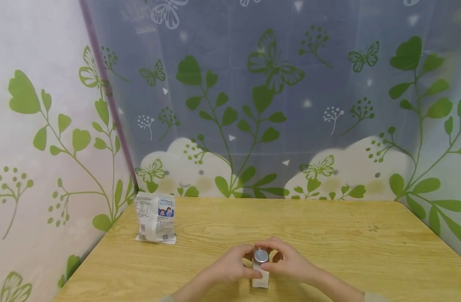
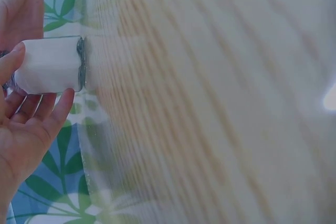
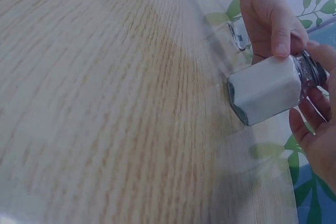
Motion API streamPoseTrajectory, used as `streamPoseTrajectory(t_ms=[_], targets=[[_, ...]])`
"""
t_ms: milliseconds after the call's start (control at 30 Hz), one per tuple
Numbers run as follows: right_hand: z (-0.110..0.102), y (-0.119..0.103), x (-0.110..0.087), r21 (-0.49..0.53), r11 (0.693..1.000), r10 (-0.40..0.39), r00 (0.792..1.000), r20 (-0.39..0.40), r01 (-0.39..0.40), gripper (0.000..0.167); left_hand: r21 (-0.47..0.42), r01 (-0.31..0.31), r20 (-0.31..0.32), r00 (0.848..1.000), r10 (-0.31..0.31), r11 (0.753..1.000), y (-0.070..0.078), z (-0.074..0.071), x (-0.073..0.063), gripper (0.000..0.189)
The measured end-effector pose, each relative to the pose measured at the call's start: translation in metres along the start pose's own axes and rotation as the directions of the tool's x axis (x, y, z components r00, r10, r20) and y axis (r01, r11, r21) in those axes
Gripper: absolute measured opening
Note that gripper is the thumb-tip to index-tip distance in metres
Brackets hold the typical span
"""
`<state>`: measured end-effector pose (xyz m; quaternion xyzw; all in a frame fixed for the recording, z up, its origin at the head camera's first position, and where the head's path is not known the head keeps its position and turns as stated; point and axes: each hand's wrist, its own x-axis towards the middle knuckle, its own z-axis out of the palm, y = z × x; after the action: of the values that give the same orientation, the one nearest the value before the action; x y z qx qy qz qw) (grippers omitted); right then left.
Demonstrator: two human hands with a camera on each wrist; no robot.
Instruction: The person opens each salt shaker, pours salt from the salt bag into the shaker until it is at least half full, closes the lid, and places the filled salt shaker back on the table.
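Note:
A small square glass salt shaker [image 1: 260, 279] with a metal cap [image 1: 261, 255] stands upright near the front of the table, and white contents fill its body. From the left, my left hand [image 1: 230, 263] grips it, thumb pressed on the glass. My right hand [image 1: 291, 262] pinches it near the cap from the other side. In the left wrist view the shaker [image 2: 50, 65] has its thick glass base at the tabletop. The right wrist view shows the cap [image 3: 314, 70] between the right fingers, while the left thumb lies on the glass body [image 3: 265, 90].
A white printed packet [image 1: 156, 218] stands at the back left of the wooden table [image 1: 309, 226]. Patterned fabric [image 1: 223, 105] with leaves and butterflies hangs behind the table and along its sides.

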<state>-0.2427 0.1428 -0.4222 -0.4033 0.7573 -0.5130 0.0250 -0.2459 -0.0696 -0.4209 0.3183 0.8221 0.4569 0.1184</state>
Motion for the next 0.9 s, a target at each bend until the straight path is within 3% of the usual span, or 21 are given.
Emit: streamPoseTrajectory(t_ms=[100,300,567,733,900], targets=[[-0.0005,0.0004,-0.0003,-0.001,1.0,-0.022,1.0,0.013,0.022,0.035,0.004,-0.001,0.004,1.0,0.001,1.0,0.0006,-0.0006,-0.0009,0.039],[0.0028,-0.0012,0.0003,0.048,0.998,0.031,0.999,-0.022,-0.03,0.031,-0.009,-0.011,0.0,1.0,0.011,1.0,0.0013,-0.0007,-0.0017,0.041],[0.0065,-0.0004,0.0024,0.097,0.993,0.072,0.996,-0.046,-0.067,0.036,-0.029,-0.023,-0.001,1.0,0.023,0.999,0.0001,0.0005,-0.0004,0.037],[0.0027,-0.001,-0.0005,0.111,0.993,0.042,0.999,-0.002,-0.042,0.043,-0.02,-0.014,-0.002,1.0,0.013,1.0,0.0003,0.0004,-0.0003,0.032],[0.0005,-0.0004,-0.0021,0.101,0.995,-0.006,1.0,0.018,0.004,0.036,-0.019,0.0,-0.009,1.0,-0.001,1.0,0.0007,0.0,-0.0006,0.035]])
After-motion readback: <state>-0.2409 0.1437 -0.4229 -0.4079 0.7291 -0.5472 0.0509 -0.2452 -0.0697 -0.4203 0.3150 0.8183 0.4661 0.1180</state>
